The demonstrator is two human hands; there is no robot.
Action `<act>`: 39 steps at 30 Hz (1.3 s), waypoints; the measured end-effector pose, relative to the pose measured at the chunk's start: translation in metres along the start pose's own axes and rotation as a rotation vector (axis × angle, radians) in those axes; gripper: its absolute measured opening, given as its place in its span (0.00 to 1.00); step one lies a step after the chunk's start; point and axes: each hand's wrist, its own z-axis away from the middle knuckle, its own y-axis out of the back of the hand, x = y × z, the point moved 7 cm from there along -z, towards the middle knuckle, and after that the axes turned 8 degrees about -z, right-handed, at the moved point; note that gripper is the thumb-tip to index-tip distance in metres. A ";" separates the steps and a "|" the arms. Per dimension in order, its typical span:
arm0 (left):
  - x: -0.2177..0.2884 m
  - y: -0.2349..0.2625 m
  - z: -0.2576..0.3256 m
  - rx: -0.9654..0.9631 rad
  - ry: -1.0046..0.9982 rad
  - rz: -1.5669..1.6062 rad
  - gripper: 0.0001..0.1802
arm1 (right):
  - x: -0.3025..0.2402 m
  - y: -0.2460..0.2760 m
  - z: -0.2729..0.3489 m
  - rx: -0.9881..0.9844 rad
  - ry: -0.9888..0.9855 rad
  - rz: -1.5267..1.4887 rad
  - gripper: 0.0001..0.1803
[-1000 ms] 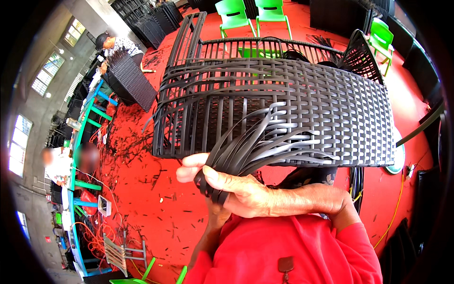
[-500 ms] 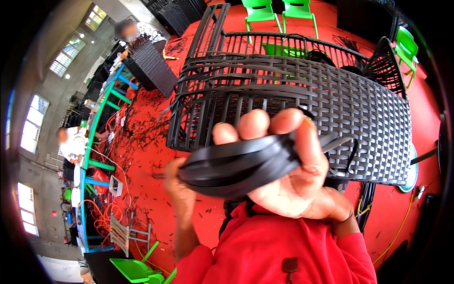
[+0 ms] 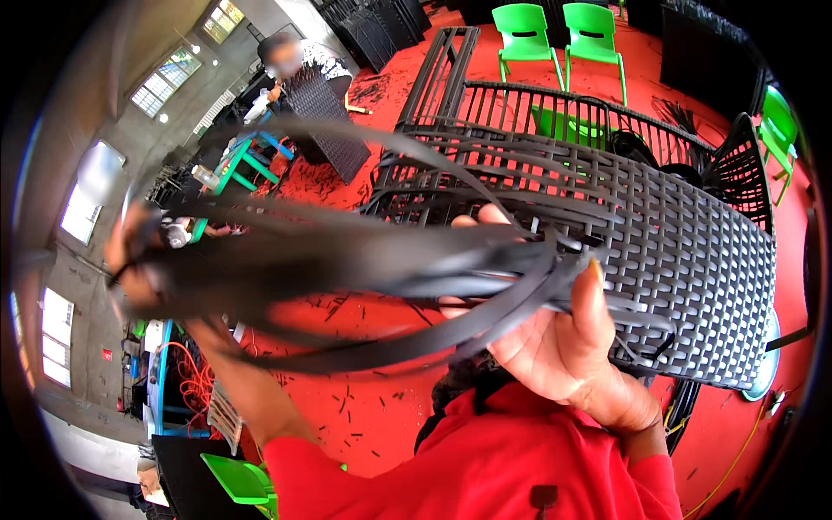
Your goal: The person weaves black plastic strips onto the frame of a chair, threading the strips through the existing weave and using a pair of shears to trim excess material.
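Note:
A bundle of flat black weaving strips [image 3: 347, 269] stretches across the view between my two hands, blurred along much of its length. Its far left end is in my left hand [image 3: 134, 260], which is smeared by motion but closed round the strips. My right hand [image 3: 555, 347] holds the other end loosely, palm up, with the thumb raised on the near side and fingertips showing behind the strips. Some strips bow out in loops above and below the bundle. Beyond my right hand lies a half-woven black wicker panel [image 3: 693, 251], with loose strips trailing at its left part.
Green chairs [image 3: 594, 43] stand at the back and right. Black scraps litter the red floor [image 3: 364, 407]. A person [image 3: 290, 61] works at a dark woven panel [image 3: 334, 130] at the far left, near a green and blue bench [image 3: 238, 165]. A blue-rimmed basin [image 3: 764, 368] shows under the panel's right end.
My left hand has swung far out to the left, drawing the compact coil into a long, spread bundle. My right hand has opened somewhat and stays near the panel. The view has shifted.

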 end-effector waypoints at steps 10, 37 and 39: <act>-0.033 -0.307 0.024 -0.265 -0.630 -0.563 0.26 | 0.020 0.002 0.079 -0.495 -0.380 1.145 0.31; -0.027 -0.138 0.156 -0.704 0.348 0.222 0.18 | -0.105 -0.012 0.210 0.606 0.397 2.570 0.19; 0.052 -0.096 0.159 -0.690 0.123 0.254 0.14 | -0.103 -0.010 0.202 0.541 0.393 2.549 0.18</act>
